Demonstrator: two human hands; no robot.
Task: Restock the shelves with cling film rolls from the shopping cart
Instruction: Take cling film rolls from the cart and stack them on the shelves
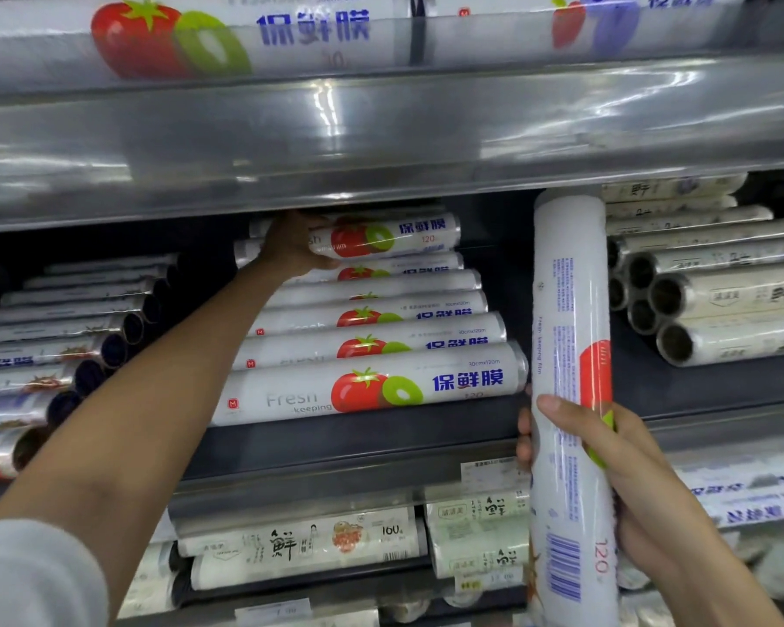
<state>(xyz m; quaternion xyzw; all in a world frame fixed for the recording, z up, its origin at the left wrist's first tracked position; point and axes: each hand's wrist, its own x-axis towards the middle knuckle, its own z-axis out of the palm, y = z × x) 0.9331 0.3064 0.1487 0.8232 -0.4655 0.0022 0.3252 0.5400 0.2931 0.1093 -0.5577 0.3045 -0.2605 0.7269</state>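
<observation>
Right hand wrapped round upright cling film roll, held before the open dark gap just right of the stacked rolls, left hand curled over the stack's top roll, tight under the shelf edge, end-on rolls beyond the gap.

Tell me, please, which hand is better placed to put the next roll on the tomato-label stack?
Right, probably. The right hand grips an upright roll just beside the stack, while the left hand is occupied holding the top roll there.
</observation>
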